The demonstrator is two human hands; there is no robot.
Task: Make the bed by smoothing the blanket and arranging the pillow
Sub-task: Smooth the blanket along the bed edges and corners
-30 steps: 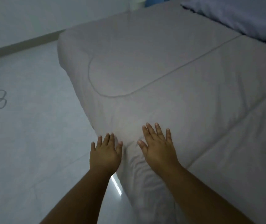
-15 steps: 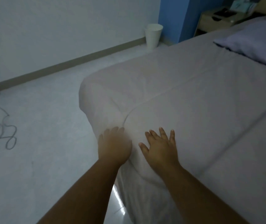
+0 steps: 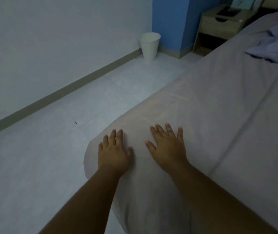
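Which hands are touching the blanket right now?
Touching, both: the head view shows the left hand and the right hand lying flat on the blanket, with no gap visible.

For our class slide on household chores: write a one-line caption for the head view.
Left hand and right hand press flat on the blanket at the bed's edge, pillow beyond.

Dim, bluish, flat light – no hard shadows, no glare. Soft blur throughout, noisy. Wide-angle bend at edges – baseboard [image 3: 64, 92] slants.
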